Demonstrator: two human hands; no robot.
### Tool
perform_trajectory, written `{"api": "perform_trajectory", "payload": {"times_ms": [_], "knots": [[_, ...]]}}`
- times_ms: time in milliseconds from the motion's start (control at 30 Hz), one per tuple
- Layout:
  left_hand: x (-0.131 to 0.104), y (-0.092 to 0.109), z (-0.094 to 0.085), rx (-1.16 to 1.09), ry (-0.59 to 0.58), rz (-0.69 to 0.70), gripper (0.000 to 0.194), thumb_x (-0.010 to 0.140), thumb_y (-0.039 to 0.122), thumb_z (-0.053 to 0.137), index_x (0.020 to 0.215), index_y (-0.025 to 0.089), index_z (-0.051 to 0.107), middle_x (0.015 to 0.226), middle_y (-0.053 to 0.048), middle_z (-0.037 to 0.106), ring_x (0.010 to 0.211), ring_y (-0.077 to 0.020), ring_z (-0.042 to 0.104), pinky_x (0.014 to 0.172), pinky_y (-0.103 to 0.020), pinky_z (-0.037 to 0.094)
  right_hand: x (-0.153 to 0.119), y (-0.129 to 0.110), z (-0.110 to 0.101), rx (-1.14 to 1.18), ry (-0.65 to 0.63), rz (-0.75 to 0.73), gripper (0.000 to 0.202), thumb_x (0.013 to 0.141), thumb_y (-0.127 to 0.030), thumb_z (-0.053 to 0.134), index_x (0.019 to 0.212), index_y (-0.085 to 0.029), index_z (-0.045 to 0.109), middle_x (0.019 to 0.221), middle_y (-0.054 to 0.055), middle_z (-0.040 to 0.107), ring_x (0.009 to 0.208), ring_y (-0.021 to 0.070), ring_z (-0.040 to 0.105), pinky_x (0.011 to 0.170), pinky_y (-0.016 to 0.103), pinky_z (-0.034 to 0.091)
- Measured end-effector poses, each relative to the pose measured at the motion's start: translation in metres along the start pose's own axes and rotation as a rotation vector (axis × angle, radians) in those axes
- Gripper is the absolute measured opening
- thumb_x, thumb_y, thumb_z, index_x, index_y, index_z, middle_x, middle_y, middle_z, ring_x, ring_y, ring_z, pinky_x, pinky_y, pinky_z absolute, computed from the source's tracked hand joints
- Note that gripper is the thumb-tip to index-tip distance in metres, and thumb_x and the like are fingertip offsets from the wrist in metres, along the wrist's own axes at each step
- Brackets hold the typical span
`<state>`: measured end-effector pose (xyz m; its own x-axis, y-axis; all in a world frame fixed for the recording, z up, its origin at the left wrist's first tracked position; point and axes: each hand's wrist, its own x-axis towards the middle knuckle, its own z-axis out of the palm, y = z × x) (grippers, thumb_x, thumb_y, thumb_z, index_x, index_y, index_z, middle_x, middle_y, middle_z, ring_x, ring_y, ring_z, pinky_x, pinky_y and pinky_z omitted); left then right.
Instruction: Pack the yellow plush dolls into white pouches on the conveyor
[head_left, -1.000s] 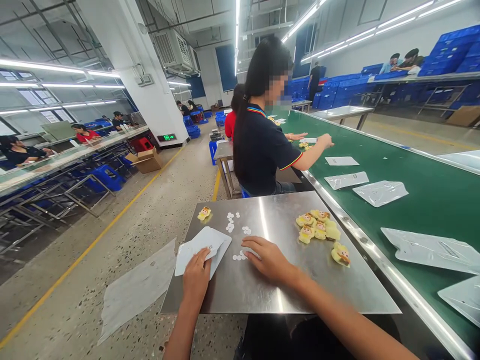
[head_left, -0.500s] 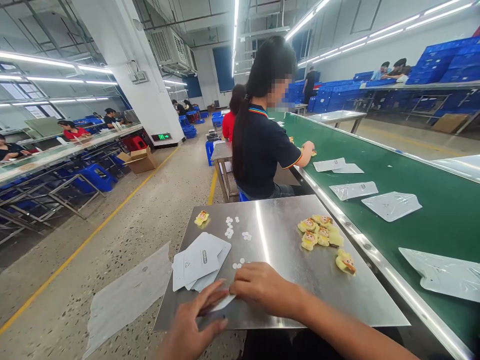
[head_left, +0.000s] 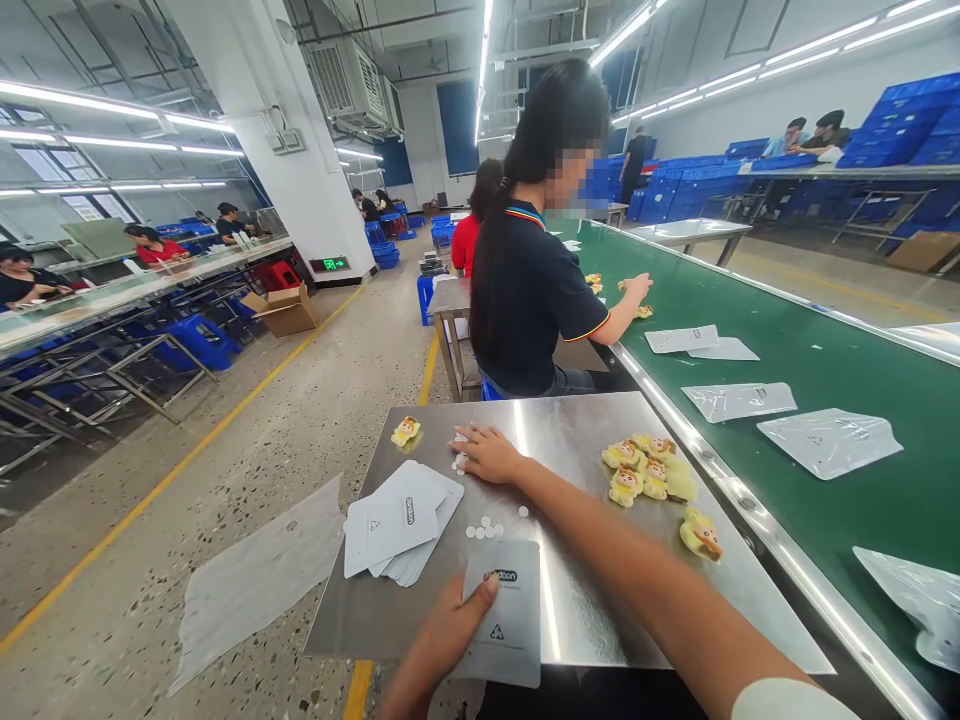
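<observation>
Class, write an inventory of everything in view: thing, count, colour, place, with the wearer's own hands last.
Steel table: one, silver-grey, centre front
Small figures: about seven, yellow, one at the table's far left, the rest right
Flat packets: overlapping, uncountable, pale grey, table's left
Round discs: several, white, mid-table
Conveyor belt: one, green, right
Glossy packets: at least five, whitish, on the belt
Translucent sheet: one, whitish, left of the table
Seated co-worker: one, dark polo, beyond the table
Crates: many, blue, back right
Pillar: one, white, back left
Left hand: one, bare, holding a printed packet, near edge
Right hand: one, bare, over discs, far side
</observation>
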<state>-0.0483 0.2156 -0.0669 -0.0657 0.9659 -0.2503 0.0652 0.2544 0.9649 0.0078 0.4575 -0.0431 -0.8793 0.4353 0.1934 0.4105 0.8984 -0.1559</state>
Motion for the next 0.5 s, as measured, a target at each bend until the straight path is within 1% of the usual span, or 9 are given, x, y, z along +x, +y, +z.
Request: {"api": "perform_trajectory", "payload": {"times_ms": [67,133,233,300,333,400,433,500], "knots": [[0.013,0.006,0.002,0.035,0.054,0.006,0.046,0.081,0.055,0.051,0.097,0.015,0.068,0.085,-0.007,0.071,0.085,-0.0255,0.063,0.077,-0.034,0.049,-0.005,0.001,0.007,-0.013,-0.007,-0.023,0.044,0.092,-0.045,0.045,0.132,-0.028,0.049,0.146,0.003,0.036,0.135,0.0301,0.028,0.108,0.055,0.022],[0.029,0.011,0.002,0.052,0.113,0.039,0.047,0.082,0.054,0.051,0.105,0.015,0.066,0.091,-0.009,0.071,0.092,-0.0275,0.062,0.081,-0.037,0.048,-0.020,0.005,0.008,-0.021,-0.004,-0.037,0.042,0.093,-0.044,0.043,0.132,-0.029,0.049,0.145,0.002,0.038,0.135,0.0275,0.029,0.109,0.053,0.020],[0.051,0.019,0.003,0.056,0.139,0.118,0.047,0.083,0.051,0.052,0.110,0.015,0.063,0.102,-0.011,0.070,0.097,-0.0285,0.061,0.085,-0.039,0.047,-0.051,0.017,0.000,-0.024,0.007,-0.028,0.041,0.093,-0.040,0.044,0.132,-0.027,0.049,0.144,0.003,0.040,0.135,0.0254,0.030,0.110,0.051,0.021],[0.058,0.022,0.004,0.056,0.144,0.183,0.046,0.084,0.049,0.051,0.113,0.014,0.061,0.108,-0.012,0.068,0.099,-0.0277,0.060,0.088,-0.039,0.046,-0.073,0.024,-0.009,0.019,0.074,-0.019,0.043,0.094,-0.037,0.043,0.135,-0.025,0.046,0.144,0.006,0.039,0.134,0.0232,0.032,0.110,0.047,0.025],[0.057,0.023,0.004,0.060,0.148,0.210,0.046,0.084,0.049,0.051,0.113,0.014,0.061,0.110,-0.012,0.067,0.101,-0.0274,0.060,0.090,-0.038,0.045,-0.082,0.027,-0.013,0.053,0.133,-0.010,0.044,0.095,-0.034,0.041,0.137,-0.023,0.043,0.144,0.007,0.038,0.133,0.0216,0.034,0.109,0.044,0.028],[0.046,0.023,0.004,0.070,0.144,0.225,0.045,0.085,0.049,0.050,0.111,0.015,0.063,0.110,-0.011,0.068,0.104,-0.0272,0.059,0.092,-0.038,0.044,-0.097,0.030,-0.020,0.102,0.251,0.022,0.042,0.096,-0.029,0.037,0.136,-0.019,0.044,0.143,0.009,0.040,0.130,0.0186,0.039,0.106,0.038,0.034],[0.038,0.020,0.005,0.072,0.127,0.208,0.045,0.084,0.050,0.050,0.110,0.015,0.064,0.108,-0.010,0.068,0.104,-0.0274,0.059,0.093,-0.037,0.044,-0.103,0.030,-0.023,0.100,0.279,0.035,0.041,0.096,-0.027,0.036,0.135,-0.019,0.046,0.141,0.009,0.043,0.127,0.0178,0.041,0.105,0.037,0.036],[0.018,0.012,0.007,0.052,0.113,0.148,0.047,0.082,0.053,0.053,0.106,0.016,0.066,0.101,-0.009,0.071,0.103,-0.0285,0.060,0.091,-0.038,0.045,-0.112,0.028,-0.025,0.041,0.257,0.032,0.038,0.096,-0.028,0.037,0.130,-0.021,0.051,0.136,0.007,0.049,0.124,0.0188,0.044,0.104,0.038,0.037]]}}
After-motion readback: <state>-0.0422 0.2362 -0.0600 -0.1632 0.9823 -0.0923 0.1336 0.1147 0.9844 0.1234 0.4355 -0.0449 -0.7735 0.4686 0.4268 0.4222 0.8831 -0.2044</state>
